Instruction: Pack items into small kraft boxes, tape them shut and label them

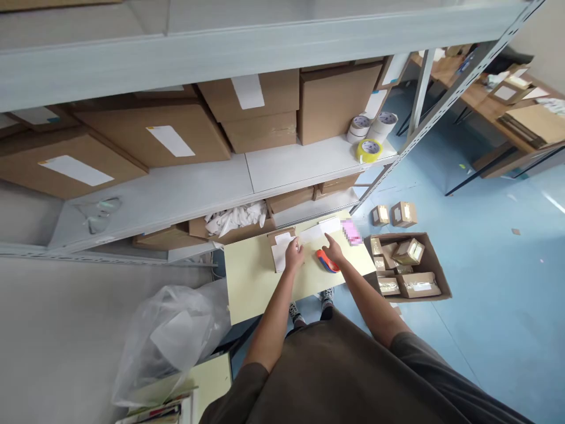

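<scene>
Shelving [282, 171] fills the upper part of the head view, loaded with large brown cartons [185, 132]. Three tape rolls [369, 149] sit at its right end. Just below it stands a pale yellow surface [251, 282], pushed close to the lower shelf, where a box of crumpled white material [236, 218] sits.

The left hand [294, 254] rests on a small cardboard box [279, 252] with white paper on top, near the far edge of the surface. Whether its fingers are curled or flat is too small to tell. The right hand [334, 250] lies just beside an orange and blue tape dispenser [327, 262] and reaches toward loose white sheets [318, 231]. How its fingers are set also cannot be told.

On the blue floor to the right, an open carton [441, 282] holds several small taped parcels, with two more small boxes [392, 215] beyond it. A clear plastic bag [172, 335] bulges at the left. A wooden desk [494, 109] stands well apart at the far right.
</scene>
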A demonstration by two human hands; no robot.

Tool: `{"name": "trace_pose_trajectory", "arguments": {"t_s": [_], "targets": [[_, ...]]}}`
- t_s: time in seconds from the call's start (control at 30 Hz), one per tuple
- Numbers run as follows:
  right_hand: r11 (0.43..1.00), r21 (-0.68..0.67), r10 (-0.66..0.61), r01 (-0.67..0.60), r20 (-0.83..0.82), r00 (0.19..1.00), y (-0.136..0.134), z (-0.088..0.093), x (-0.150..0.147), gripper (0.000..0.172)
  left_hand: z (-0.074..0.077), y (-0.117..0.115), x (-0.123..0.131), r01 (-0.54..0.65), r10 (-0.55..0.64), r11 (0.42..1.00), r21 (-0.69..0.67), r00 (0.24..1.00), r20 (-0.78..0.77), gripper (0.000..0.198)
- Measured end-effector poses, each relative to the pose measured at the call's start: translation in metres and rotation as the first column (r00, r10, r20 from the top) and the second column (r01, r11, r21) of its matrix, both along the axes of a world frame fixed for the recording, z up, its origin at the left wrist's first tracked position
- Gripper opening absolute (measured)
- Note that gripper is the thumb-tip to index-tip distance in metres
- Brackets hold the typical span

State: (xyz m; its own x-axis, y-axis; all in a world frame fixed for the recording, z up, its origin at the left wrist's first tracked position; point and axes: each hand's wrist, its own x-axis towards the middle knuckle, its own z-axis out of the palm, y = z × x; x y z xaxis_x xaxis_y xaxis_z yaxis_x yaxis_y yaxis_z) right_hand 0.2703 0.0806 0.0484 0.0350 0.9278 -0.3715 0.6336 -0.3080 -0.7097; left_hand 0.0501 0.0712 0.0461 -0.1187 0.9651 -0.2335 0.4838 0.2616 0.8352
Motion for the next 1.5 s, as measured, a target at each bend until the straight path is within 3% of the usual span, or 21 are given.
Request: {"name": "trace_pose_trajectory", "arguments": {"t_s": [0.13,0.3,0.43,0.57,0.73,0.83,0.97,1.1,1.23,1.37,1.5], "targets": [[0.995,-0.078,0.072,-0.068,0.052,0.996,0.04,-0.025,0.031,0.077,-0.019,0.054,0.045,0.109,-0.127,0.977,-0.182,0.988,-0.09,0.063],[0.946,-0.148,0.312,-0.289,0.164,0.936,0.075,-0.063,0.048,0.085,-0.056,0.103,0.073,0.226,-0.295,0.937,-0.268,0.922,-0.253,0.062],[0.874,-0.284,0.463,-0.394,0.241,0.853,0.086,-0.087,0.053,0.091,-0.08,0.121,0.077,0.291,-0.373,0.919,-0.265,0.858,-0.352,0.064],[0.838,-0.35,0.516,-0.418,0.264,0.815,0.087,-0.096,0.056,0.091,-0.086,0.125,0.079,0.252,-0.365,0.921,-0.296,0.824,-0.433,0.048],[0.836,-0.346,0.514,-0.426,0.219,0.83,0.094,-0.086,0.063,0.086,-0.06,0.128,0.077,0.115,-0.257,0.928,-0.353,0.885,-0.389,0.025],[0.862,-0.296,0.47,-0.411,0.167,0.867,0.098,-0.074,0.068,0.077,-0.034,0.129,0.071,0.147,-0.306,0.899,-0.412,0.885,-0.351,0.016],[0.926,-0.029,0.375,-0.375,0.16,0.913,0.1,-0.051,0.069,0.066,0.006,0.128,0.063,0.244,-0.395,0.89,-0.386,0.834,-0.384,0.012],[0.869,0.206,0.429,-0.451,0.143,0.892,0.108,-0.019,0.064,0.056,0.046,0.12,0.052,0.332,-0.444,0.887,-0.32,0.801,-0.402,0.016],[0.785,0.193,0.591,-0.589,0.053,0.805,0.126,0.015,0.061,0.031,0.079,0.107,0.034,0.337,-0.406,0.911,-0.239,0.835,-0.371,0.015],[0.79,0.109,0.613,-0.603,-0.116,0.782,0.141,0.041,0.062,0.022,0.095,0.091,0.017,0.241,-0.287,0.948,-0.208,0.929,-0.232,0.011],[0.782,0.11,0.622,-0.613,-0.196,0.758,0.144,0.056,0.057,0.02,0.091,0.075,0.012,0.125,-0.139,0.982,-0.144,0.987,-0.086,0.019]]}}
